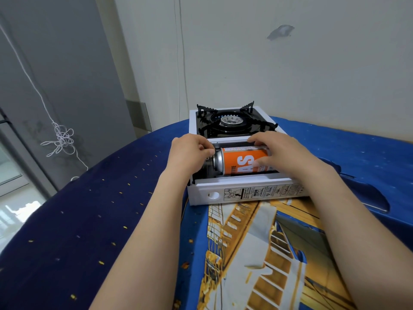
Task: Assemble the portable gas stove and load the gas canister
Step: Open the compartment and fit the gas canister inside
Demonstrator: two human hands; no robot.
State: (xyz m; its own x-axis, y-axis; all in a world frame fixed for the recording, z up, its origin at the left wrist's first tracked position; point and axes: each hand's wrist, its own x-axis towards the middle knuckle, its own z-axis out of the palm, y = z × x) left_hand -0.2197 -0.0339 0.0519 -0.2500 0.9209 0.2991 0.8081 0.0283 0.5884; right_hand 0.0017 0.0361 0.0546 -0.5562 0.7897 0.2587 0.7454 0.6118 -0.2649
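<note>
Two bare forearms reach forward from the bottom edge over a blue cloth (93,220) that covers the table, its near part printed with an orange and grey structure and its left part dotted with small yellow specks. Just short of the hands lies the white flap of the portable gas stove (245,191), folded down toward the viewer, with a round hole and a strip of printed warning symbols on its face. Beyond that flap, the open compartment holds the gas canister (242,162), orange with white lettering and a silver shoulder, lying on its side with its nozzle end pointing to the left. The right hand (283,153) rests on top of the canister's right portion, fingers curled over the far side and thumb pressed against the near side, gripping it. The left hand (190,151) sits just left of the canister's nozzle end, fingers bent inward and tips close together at the valve fitting; whether they pinch anything there I cannot tell. Past both hands, on the far half of the stove, stands the black pan support (232,119) with four raised prongs around a silver burner (230,121). Farther left of the left hand, a tangled white cord (62,137) hangs against a grey wall.
</note>
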